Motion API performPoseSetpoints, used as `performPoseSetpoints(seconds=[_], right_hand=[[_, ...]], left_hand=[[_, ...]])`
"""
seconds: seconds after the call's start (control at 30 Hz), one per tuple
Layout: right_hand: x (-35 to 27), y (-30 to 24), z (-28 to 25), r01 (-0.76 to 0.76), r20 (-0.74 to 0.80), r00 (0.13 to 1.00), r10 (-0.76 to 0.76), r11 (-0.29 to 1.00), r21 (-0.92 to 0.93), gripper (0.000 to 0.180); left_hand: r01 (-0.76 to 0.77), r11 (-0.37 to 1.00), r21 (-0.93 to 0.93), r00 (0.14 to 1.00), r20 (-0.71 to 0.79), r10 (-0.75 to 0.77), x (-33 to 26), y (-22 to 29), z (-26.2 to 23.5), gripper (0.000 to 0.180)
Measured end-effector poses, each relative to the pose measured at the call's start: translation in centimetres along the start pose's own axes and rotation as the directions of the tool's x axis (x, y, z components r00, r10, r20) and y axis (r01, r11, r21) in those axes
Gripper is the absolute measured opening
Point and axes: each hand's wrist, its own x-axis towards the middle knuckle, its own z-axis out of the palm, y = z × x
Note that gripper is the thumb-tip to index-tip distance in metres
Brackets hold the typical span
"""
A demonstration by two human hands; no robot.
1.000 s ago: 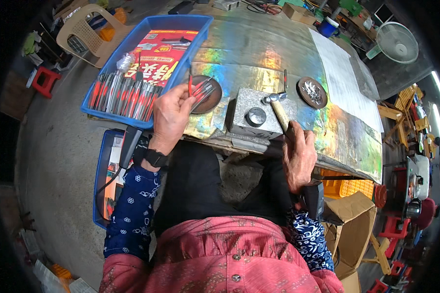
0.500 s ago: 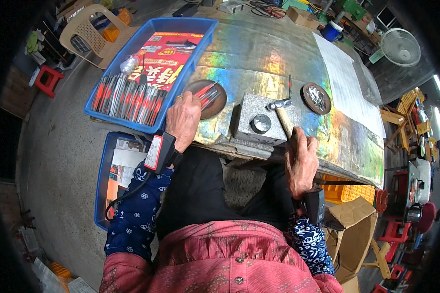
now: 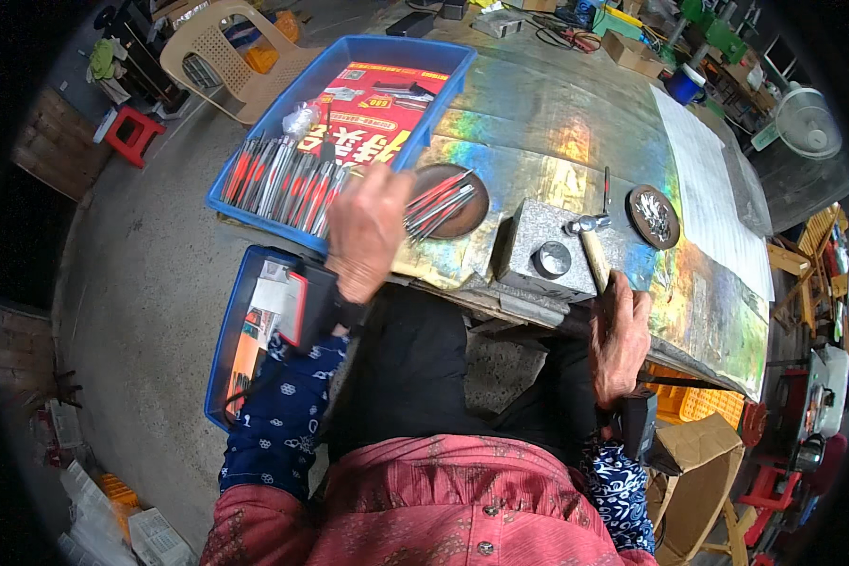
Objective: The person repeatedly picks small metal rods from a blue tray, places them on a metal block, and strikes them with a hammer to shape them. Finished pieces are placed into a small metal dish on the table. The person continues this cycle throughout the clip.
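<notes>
My left hand [image 3: 368, 224] is raised over the near right corner of a blue plastic tray [image 3: 453, 80], smeared by motion; whether its fingers hold anything cannot be made out. Upright in that tray stand several slim red, black and silver pen-like rods [image 3: 288, 184]. Just right of this hand, more rods [image 3: 441, 201] lie in a round brown dish [image 3: 474, 215]. My right hand [image 3: 620, 330] is closed around the wooden handle end of a small hammer [image 3: 594, 253]. Its metal head rests on a grey stone block [image 3: 538, 226], beside a round metal piece [image 3: 552, 258].
A second brown dish [image 3: 668, 231] holds small silvery parts, near a thin dark rod [image 3: 607, 189]. White paper [image 3: 703, 160] covers the table's right side. A lower blue bin [image 3: 219, 363] stands left of my legs; a cardboard box [image 3: 698, 472] is at lower right.
My left hand has moved left from the dish of rods toward the tray, lifting a little. The whole view has shifted, so things sit farther right. My right hand stays on the hammer.
</notes>
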Motion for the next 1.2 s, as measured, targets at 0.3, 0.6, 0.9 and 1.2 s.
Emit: performPoseSetpoints(seconds=[0.3,0.6,0.9,1.2], right_hand=[[-0.1,0.2,0.3,-0.009,-0.004,1.0,0.009,1.0,-0.002,0.051],[0.2,-0.5,-0.5,0.003,0.008,1.0,-0.003,0.999,-0.05,0.049],[1.6,2.2,-2.8,-0.069,0.049,0.997,0.062,0.987,0.142,0.033],[3.6,9.3,-1.2,-0.139,0.006,0.99,0.14,0.986,-0.094,0.02]], left_hand=[[0.19,0.981,0.035,0.952,0.238,-0.193,0.4,-9.1,-0.7,0.031],[0.103,0.995,0.02,0.984,0.144,-0.104,-0.3,-9.9,0.5,0.039],[0.344,0.938,-0.052,0.912,0.254,-0.32,-1.0,-11.0,0.3,0.035],[0.406,0.907,-0.116,0.901,0.217,-0.376,-1.4,-10.1,-0.6,0.016]])
